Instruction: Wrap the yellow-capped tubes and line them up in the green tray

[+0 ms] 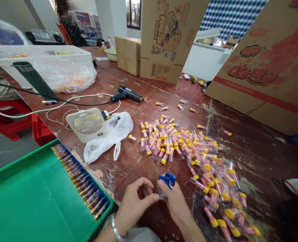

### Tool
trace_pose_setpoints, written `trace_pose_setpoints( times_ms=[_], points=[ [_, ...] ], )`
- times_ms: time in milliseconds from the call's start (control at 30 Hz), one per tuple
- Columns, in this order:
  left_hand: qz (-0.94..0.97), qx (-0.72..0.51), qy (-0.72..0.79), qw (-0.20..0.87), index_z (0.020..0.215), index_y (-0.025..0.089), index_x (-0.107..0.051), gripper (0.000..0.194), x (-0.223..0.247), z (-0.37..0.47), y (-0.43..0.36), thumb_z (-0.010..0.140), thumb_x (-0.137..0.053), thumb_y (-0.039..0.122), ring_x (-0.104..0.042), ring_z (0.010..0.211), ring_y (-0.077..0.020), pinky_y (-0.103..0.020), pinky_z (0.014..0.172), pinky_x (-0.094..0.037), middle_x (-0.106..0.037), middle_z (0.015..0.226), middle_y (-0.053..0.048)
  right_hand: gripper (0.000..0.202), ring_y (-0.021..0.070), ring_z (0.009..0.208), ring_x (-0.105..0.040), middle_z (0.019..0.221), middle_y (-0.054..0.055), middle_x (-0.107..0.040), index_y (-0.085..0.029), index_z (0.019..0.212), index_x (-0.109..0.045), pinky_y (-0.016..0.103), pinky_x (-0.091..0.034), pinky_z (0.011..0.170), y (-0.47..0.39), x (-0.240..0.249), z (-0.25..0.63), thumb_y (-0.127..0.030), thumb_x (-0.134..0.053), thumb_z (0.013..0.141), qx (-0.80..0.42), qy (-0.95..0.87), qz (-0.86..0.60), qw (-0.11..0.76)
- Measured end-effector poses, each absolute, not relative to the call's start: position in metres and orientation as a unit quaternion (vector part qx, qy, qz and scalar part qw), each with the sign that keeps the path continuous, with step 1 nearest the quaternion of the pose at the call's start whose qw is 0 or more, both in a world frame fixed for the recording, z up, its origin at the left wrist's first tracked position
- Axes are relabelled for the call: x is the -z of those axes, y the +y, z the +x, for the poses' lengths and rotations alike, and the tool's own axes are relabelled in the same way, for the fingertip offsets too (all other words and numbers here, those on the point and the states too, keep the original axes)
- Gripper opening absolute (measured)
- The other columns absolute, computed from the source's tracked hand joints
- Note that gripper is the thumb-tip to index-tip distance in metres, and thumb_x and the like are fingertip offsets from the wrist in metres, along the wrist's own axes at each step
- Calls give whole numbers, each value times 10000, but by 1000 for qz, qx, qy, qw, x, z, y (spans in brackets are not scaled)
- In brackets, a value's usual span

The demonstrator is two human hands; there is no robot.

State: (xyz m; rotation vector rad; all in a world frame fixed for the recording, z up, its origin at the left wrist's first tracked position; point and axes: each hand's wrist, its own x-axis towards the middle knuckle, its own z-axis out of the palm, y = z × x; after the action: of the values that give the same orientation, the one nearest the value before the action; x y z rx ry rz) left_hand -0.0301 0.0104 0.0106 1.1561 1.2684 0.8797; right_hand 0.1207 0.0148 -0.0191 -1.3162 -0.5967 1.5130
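Large cardboard boxes stand beyond a cropped green tray and strewn yellow-capped tubes, while the left hand curls loosely — any hold can't be told — beside the right hand, clasping blue wrappers half-hidden by its thumb.

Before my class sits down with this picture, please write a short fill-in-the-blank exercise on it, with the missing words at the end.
1. The large tray is coloured ____.
2. The clear tubes heaped on the table have ____ caps.
3. The blue-topped pieces are held in the person's ____ hand.
4. The device with a round grille, beside the white plastic bag, is a small ____.

Missing words: green; yellow; right; fan.
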Motion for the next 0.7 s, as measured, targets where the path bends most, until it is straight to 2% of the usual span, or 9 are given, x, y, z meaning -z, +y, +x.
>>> trace_pose_setpoints(
  times_ms=[167, 333, 400, 500, 567, 700],
  points=[
    [497, -344, 498, 622, 622, 167, -546, 235, -9, -6, 23, 777, -664, 299, -464, 496, -113, -221, 508, -359, -511, 523, 47, 366, 88, 504, -335, 575, -58, -459, -177, 718, -576, 223, -269, 461, 12, 15, 137, -441, -822, 659, -651, -238, -511, 509],
    [557, -291, 473, 617, 655, 164, -585, 258, -15, -11, 41, 828, -628, 350, -493, 493, -116, -211, 496, -376, -543, 539, 40, 355, 79, 484, -278, 516, -80, -367, -175, 645, -549, 226, -227, 457, 17, 10, 155, -412, -811, 681, -642, -257, -500, 521],
    [627, -289, 494, 529, 744, 169, -639, 265, -16, -7, 53, 900, -543, 360, -566, 558, -138, -223, 555, -432, -621, 617, 9, 371, 75, 482, -265, 518, -82, -358, -179, 631, -529, 224, -220, 454, 20, 8, 162, -409, -816, 677, -623, -242, -508, 543],
    [752, -238, 555, 264, 929, 205, -676, 233, -10, 5, 78, 955, -466, 299, -658, 803, -182, -260, 738, -487, -701, 886, -46, 397, 67, 473, -261, 517, -87, -360, -188, 647, -516, 214, -207, 444, 23, 6, 171, -400, -851, 628, -588, -190, -528, 582],
    [783, -172, 580, 144, 994, 197, -673, 220, -1, 15, 93, 953, -466, 256, -669, 891, -225, -296, 753, -502, -696, 987, -88, 414, 62, 466, -256, 516, -95, -352, -192, 666, -517, 206, -196, 434, 23, 5, 178, -390, -873, 592, -578, -166, -530, 598],
    [784, -123, 599, 104, 1079, 149, -646, 248, 13, 35, 109, 948, -460, 249, -693, 859, -281, -324, 640, -520, -702, 985, -133, 399, 58, 463, -260, 518, -100, -355, -191, 704, -525, 199, -204, 431, 17, 4, 186, -356, -875, 607, -575, -161, -523, 608]
  ],
)
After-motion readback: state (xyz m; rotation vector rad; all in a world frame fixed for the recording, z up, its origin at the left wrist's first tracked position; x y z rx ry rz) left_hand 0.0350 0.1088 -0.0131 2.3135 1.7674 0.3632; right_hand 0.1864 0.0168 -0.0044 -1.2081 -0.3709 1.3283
